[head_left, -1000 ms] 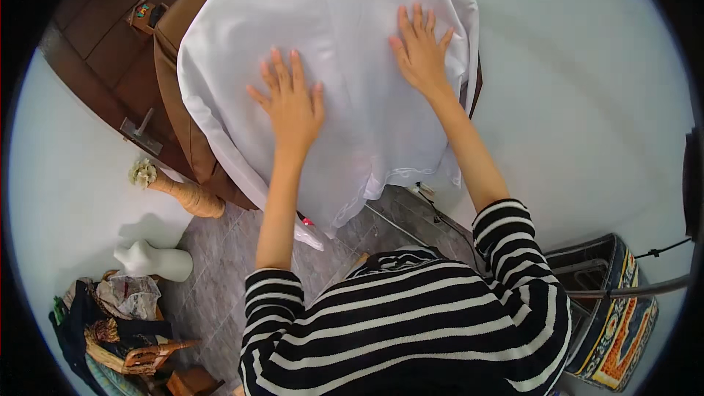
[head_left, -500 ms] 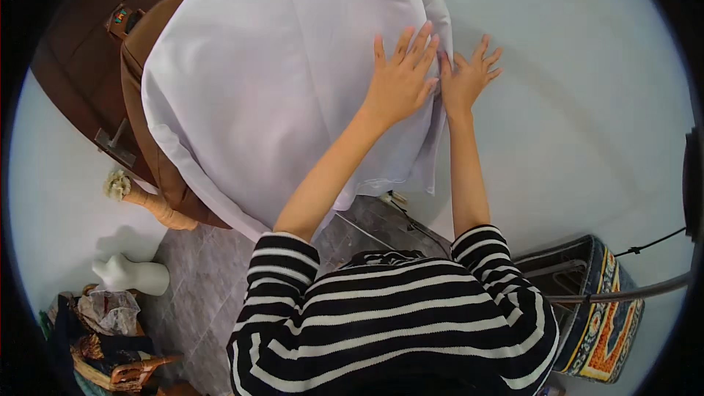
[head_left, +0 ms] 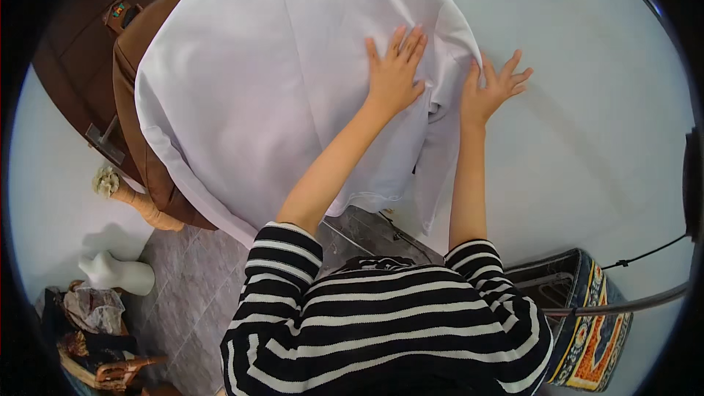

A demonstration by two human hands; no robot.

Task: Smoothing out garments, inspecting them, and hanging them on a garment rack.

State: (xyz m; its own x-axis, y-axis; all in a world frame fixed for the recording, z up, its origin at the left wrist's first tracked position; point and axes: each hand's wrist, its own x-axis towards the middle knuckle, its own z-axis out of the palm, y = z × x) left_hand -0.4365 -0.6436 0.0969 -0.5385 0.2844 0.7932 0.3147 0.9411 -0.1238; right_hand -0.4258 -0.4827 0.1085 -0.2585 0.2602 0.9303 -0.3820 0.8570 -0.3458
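Observation:
A white long-sleeved shirt hangs in front of me, its back towards me and its collar at the top edge. My left hand lies open on the right part of the shirt's back, fingers spread over the cloth. Beside the right sleeve, my right hand is open, with its thumb at the sleeve's outer edge and the other fingers spread towards the wall. Between both hands the sleeve stands off the body of the shirt, with folds under the shoulder. What holds the shirt up is mostly hidden.
Behind the shirt hangs a brown garment, near a dark wooden door. Lower left are a white bust form and a wooden chair with cloths. At right stand a patterned fabric bin and a curved metal bar.
My right hand has moved to the right, and the sleeve now spreads away from the shirt's body. The left hand has shifted slightly left and stays on the cloth.

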